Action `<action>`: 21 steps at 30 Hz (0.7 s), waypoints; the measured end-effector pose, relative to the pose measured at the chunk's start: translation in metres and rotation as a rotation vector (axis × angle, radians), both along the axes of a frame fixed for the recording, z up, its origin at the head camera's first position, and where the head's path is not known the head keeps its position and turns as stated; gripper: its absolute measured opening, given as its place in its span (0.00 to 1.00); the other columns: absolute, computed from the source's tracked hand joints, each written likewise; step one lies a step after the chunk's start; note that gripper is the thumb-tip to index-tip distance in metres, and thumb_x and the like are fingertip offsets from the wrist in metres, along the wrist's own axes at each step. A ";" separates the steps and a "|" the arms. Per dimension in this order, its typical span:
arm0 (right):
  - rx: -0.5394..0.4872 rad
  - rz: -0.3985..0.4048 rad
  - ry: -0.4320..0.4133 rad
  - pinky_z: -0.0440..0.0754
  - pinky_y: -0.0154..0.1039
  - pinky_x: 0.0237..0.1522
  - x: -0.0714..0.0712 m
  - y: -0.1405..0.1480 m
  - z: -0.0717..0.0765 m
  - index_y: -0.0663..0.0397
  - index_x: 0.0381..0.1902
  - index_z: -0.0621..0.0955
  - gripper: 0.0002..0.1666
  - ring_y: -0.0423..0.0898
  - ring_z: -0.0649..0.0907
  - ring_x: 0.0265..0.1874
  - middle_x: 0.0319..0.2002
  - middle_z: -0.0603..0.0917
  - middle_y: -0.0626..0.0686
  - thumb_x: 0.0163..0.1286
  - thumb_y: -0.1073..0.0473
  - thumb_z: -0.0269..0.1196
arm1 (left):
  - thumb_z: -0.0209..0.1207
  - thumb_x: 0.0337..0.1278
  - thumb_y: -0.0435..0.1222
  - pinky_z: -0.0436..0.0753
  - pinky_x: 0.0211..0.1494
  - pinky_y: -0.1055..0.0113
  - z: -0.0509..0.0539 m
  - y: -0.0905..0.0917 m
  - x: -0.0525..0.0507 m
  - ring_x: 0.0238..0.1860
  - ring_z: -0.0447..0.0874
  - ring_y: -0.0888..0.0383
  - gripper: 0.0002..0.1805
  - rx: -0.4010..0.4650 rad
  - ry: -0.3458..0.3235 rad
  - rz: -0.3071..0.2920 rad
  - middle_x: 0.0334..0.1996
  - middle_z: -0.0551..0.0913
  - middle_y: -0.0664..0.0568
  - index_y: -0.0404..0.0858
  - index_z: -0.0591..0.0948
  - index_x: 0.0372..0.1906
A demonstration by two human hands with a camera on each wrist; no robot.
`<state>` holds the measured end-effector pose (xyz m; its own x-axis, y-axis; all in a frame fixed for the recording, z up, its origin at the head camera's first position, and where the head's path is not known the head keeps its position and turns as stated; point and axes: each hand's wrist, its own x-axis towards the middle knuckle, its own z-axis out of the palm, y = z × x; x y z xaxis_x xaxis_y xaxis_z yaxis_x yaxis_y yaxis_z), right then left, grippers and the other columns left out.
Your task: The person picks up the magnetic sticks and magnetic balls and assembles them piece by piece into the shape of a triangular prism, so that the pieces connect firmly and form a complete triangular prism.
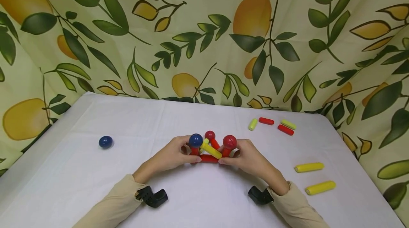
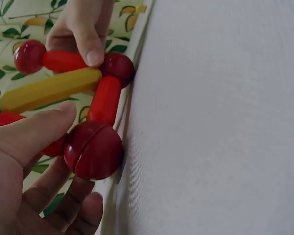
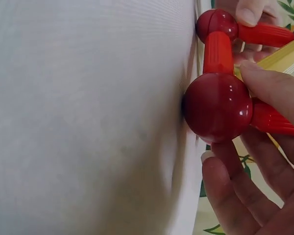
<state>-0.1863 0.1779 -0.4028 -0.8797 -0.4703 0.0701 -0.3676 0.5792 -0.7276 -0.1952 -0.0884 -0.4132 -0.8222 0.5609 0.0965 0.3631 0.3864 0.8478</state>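
Observation:
A frame of red, yellow and blue rods and balls stands at the table's middle. My left hand [image 1: 172, 153] grips its left upright, a red rod topped by a blue ball [image 1: 196, 140]. The right upright, a red rod topped by a red ball [image 1: 229, 142], is held by my right hand [image 1: 250, 157]. A yellow rod [image 1: 211, 150] slants from the blue ball down to the lower right corner. Along the bottom, a short red rod [image 3: 218, 53] joins two dark red balls, the nearer ball [image 3: 218, 107] beside my right fingers. Another red ball [image 1: 210, 135] shows behind.
A loose blue ball [image 1: 105, 142] lies on the left of the white-covered table [image 1: 64, 185]. At the back right are short red rods [image 1: 266, 121] and short yellow-green rods [image 1: 253, 124]. Two longer yellow rods [image 1: 320, 187] lie nearer on the right. A patterned curtain [image 1: 204, 57] hangs behind.

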 end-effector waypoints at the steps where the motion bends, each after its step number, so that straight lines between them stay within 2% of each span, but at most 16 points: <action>1: 0.002 -0.003 -0.001 0.83 0.34 0.35 0.000 0.000 0.000 0.50 0.41 0.85 0.16 0.42 0.81 0.34 0.38 0.88 0.48 0.55 0.56 0.76 | 0.70 0.54 0.40 0.78 0.39 0.69 -0.002 -0.001 -0.001 0.36 0.77 0.58 0.17 0.000 0.003 -0.005 0.35 0.81 0.54 0.43 0.82 0.48; 11: 0.011 -0.018 -0.023 0.84 0.33 0.35 0.002 0.001 0.000 0.50 0.39 0.85 0.15 0.41 0.82 0.34 0.36 0.87 0.47 0.54 0.56 0.77 | 0.74 0.48 0.38 0.74 0.37 0.72 -0.015 -0.010 -0.009 0.35 0.74 0.56 0.19 0.020 -0.034 -0.058 0.32 0.78 0.52 0.42 0.83 0.47; 21: 0.066 0.008 -0.008 0.83 0.33 0.39 0.004 0.015 0.009 0.50 0.43 0.85 0.17 0.42 0.84 0.37 0.37 0.87 0.46 0.56 0.56 0.75 | 0.74 0.49 0.39 0.75 0.38 0.72 -0.018 -0.011 -0.010 0.36 0.75 0.57 0.19 0.024 -0.019 -0.064 0.33 0.79 0.53 0.43 0.83 0.48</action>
